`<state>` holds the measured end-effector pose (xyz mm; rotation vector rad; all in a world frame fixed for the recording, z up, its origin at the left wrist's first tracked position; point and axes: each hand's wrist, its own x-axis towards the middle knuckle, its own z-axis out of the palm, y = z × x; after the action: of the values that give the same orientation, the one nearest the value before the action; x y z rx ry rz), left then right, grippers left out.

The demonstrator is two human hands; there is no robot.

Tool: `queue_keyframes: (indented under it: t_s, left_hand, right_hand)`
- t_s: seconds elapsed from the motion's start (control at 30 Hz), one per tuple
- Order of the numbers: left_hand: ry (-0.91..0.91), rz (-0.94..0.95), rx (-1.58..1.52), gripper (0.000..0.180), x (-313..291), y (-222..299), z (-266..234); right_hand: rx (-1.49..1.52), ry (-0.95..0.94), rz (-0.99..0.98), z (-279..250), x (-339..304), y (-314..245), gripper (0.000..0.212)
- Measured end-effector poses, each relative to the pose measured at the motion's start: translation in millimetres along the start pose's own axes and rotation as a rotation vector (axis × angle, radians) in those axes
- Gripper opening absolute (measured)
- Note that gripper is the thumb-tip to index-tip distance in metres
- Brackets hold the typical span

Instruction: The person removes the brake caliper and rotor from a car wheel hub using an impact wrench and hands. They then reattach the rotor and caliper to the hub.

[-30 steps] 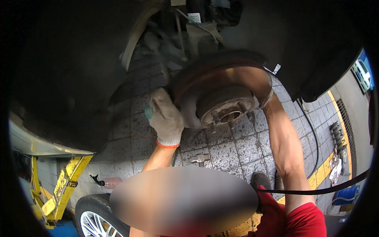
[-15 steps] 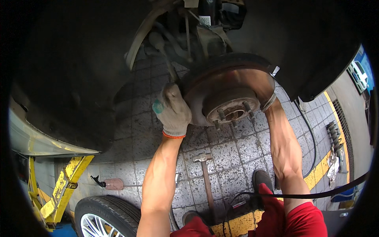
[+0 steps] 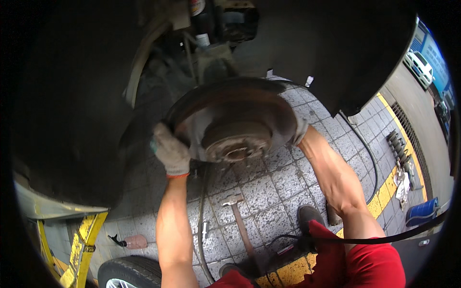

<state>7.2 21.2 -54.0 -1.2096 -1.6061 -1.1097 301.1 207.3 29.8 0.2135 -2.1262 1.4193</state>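
A rusty brake disc [image 3: 192,126] hangs in the dark wheel arch, its raised centre facing me, slightly blurred. My left hand [image 3: 170,150], in a pale knit glove with an orange cuff, grips the disc's left rim. Its fingers are partly hidden by the disc. On the opposite rim is my right hand [image 3: 300,132], also gloved, holding the edge; most of its fingers are out of sight behind the disc. Above and behind the disc are suspension parts [image 3: 213,60] in shadow.
A hammer [image 3: 240,223] lies on the tiled floor below the disc. A wheel [image 3: 129,269], a pink bottle [image 3: 136,241] and a yellow lift arm [image 3: 81,249] are at the lower left. To the right are a black hose [image 3: 374,168], a coil spring [image 3: 397,145] and a blue drum [image 3: 422,212].
The view has shifted, so the surroundings sit differently in it. Both hands have kept hold of the disc's rim, and the disc and gloves now look more blurred.
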Motion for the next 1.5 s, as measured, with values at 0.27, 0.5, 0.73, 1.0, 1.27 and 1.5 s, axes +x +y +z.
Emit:
queue_keyframes:
  t_s: [0.27,0.5,0.73,1.0,1.27,1.5]
  left_hand:
    - [-0.148,-0.122,-0.127,0.059,12,-22,-40]
    - [-0.257,-0.524,-0.212,0.059,30,-15,-106]
    - [-0.122,-0.843,-0.391,0.058,46,21,-99]
    - [-0.521,-0.637,0.305,0.059,8,-6,-151]
    - [-0.746,-0.779,0.423,0.055,-11,7,-166]
    - [-0.795,-0.805,0.452,0.052,-16,20,-177]
  right_hand:
    - [0.55,-0.077,0.371,-4,-28,85,0.052]
    - [0.625,0.271,0.866,-35,-11,34,0.068]
    - [0.435,0.595,0.887,-64,-21,164,0.066]
    - [0.295,0.299,0.923,-41,-6,227,0.078]
    - [0.644,0.103,0.869,-19,29,296,0.079]
    - [1.028,0.037,0.865,1,43,297,0.059]
